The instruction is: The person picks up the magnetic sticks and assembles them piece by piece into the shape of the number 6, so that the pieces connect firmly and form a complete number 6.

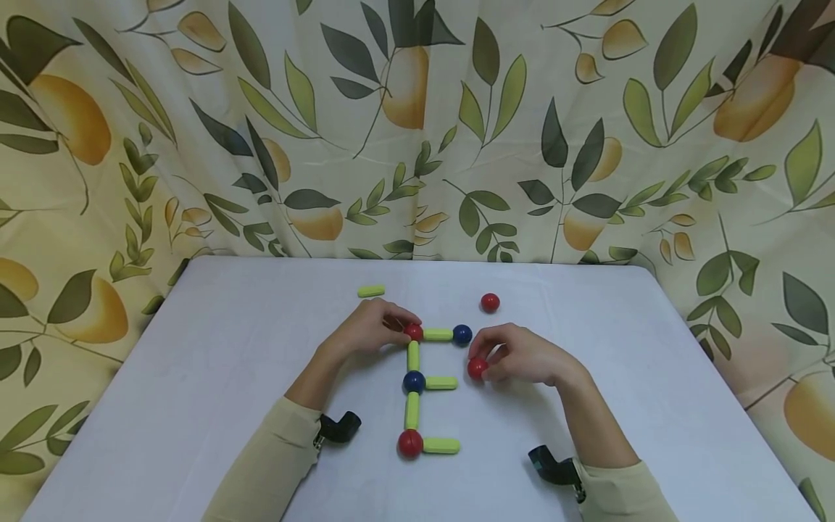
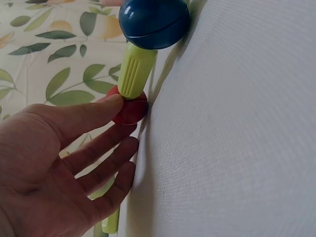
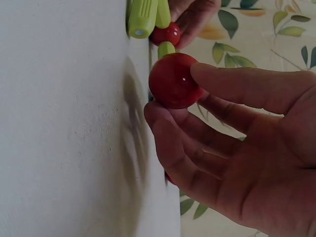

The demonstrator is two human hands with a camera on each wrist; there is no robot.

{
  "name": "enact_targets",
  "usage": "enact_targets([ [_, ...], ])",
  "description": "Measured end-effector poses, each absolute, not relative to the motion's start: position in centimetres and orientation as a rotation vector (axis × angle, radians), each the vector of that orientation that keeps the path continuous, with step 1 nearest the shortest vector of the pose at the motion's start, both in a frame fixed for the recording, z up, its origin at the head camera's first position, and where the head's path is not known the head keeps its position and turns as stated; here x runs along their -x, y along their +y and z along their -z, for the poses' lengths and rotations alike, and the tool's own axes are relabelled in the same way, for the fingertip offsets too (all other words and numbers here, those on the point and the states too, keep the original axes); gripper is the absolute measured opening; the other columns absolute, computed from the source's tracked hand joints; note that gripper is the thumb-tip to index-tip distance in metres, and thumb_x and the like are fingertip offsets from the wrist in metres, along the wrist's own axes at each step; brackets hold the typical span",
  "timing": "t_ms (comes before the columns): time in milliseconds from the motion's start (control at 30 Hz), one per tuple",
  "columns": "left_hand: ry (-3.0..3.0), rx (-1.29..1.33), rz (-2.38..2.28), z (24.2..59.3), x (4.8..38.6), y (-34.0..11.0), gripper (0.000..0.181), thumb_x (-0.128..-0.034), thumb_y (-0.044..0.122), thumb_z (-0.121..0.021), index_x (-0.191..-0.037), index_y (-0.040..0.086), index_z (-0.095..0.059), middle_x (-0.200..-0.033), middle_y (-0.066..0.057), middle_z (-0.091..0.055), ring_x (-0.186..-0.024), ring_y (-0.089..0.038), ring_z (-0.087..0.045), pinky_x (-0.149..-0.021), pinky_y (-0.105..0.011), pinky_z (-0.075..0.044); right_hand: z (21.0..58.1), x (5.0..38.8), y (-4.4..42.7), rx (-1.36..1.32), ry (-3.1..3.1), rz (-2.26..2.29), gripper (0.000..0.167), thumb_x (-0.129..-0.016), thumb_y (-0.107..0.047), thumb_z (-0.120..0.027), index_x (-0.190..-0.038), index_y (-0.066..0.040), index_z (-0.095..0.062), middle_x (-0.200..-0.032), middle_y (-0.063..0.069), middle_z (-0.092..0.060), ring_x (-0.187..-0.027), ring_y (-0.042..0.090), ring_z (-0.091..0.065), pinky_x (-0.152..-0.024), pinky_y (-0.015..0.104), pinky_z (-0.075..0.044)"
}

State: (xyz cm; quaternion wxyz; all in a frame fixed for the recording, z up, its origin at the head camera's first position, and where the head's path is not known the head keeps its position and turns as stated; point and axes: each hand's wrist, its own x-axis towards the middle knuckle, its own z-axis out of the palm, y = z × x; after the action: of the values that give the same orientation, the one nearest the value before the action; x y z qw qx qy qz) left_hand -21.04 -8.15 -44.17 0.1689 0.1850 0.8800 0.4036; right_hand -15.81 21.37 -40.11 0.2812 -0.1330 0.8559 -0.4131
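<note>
A shape of balls and yellow-green sticks lies on the table. Its upper-left red ball (image 1: 414,332) is pinched by my left hand (image 1: 368,326). From that ball one stick (image 1: 438,334) runs to a blue ball (image 1: 462,334), and another (image 1: 413,356) leads down to a second blue ball (image 1: 414,382). A free-ended stick (image 1: 441,383) points right from the latter. Below sits a larger-looking red ball (image 1: 410,444) with its own stick (image 1: 442,446). My right hand (image 1: 522,355) pinches a separate red ball (image 3: 175,81) between thumb and fingertips, just off the middle stick's end.
A loose red ball (image 1: 490,303) lies beyond my right hand. One loose yellow-green stick (image 1: 371,291) is behind my left hand. The white-covered table (image 1: 228,348) ends at a leaf-patterned curtain (image 1: 496,145). Black wrist cameras (image 1: 554,466) jut from both sleeves.
</note>
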Motion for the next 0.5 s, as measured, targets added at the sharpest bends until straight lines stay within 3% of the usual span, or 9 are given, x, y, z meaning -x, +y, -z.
enact_targets([
  [500, 2.492, -0.534, -1.158, 44.31, 21.11, -8.14, 0.031, -0.0896, 0.015, -0.083, -0.12, 0.022, -0.079, -0.111, 0.004, -0.077, -0.102, -0.013, -0.068, -0.094, -0.034, -0.056, 40.73, 15.61, 20.58, 0.445, 2.303, 0.987, 0.025, -0.085, -0.003, -0.077, -0.11, -0.008, -0.072, -0.101, 0.007, -0.066, -0.084, 0.023, -0.06, -0.071, 0.034, -0.054],
])
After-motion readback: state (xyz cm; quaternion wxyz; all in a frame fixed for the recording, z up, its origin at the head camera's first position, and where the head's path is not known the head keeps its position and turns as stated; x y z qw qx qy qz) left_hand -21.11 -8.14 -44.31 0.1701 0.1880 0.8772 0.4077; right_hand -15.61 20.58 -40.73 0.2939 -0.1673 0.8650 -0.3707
